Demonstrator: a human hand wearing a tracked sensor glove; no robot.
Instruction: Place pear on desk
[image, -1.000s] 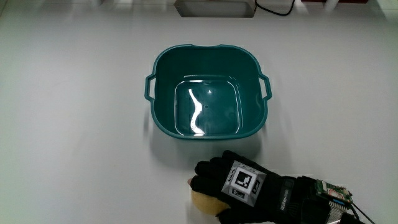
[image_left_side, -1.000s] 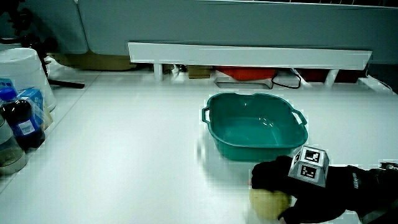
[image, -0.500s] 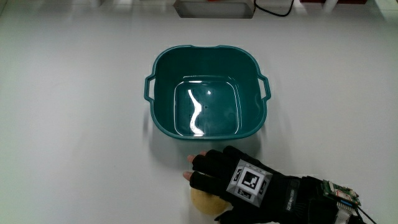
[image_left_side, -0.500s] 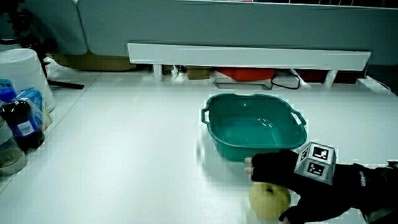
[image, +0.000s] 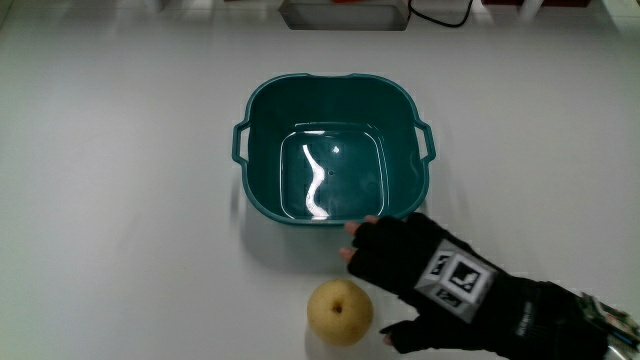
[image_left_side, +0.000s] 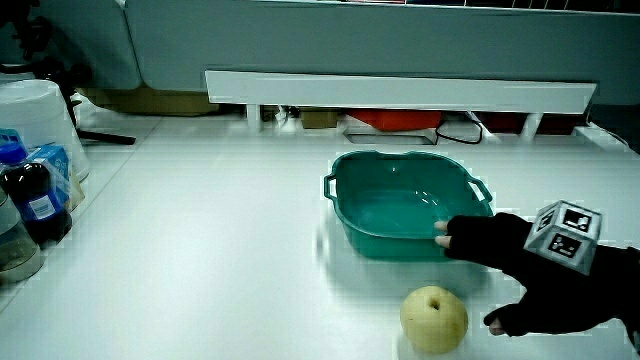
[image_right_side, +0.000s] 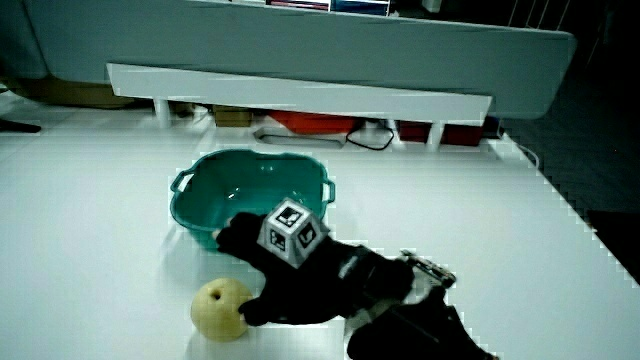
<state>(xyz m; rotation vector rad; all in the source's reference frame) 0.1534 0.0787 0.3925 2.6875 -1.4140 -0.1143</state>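
A yellow pear (image: 340, 312) stands on the white table, nearer to the person than the teal basin (image: 260, 190); it shows in both side views too (image_left_side: 434, 319) (image_right_side: 219, 308). The gloved hand (image: 405, 265) is beside the pear, apart from it, with fingers spread and nothing held. Its fingertips reach toward the basin's near rim. In both side views the hand (image_left_side: 520, 270) (image_right_side: 270, 270) hovers just above the table between pear and basin (image_left_side: 350, 215) (image_right_side: 190, 215). The basin holds nothing.
A low white partition (image_left_side: 400, 90) with cables and red items under it runs along the table's edge farthest from the person. Bottles (image_left_side: 35, 200) and a white bucket (image_left_side: 35, 110) stand at another table edge in a side view.
The hand let go of the pear and drew away from it toward the basin, fingers spreading. The pear now stands alone on the table.
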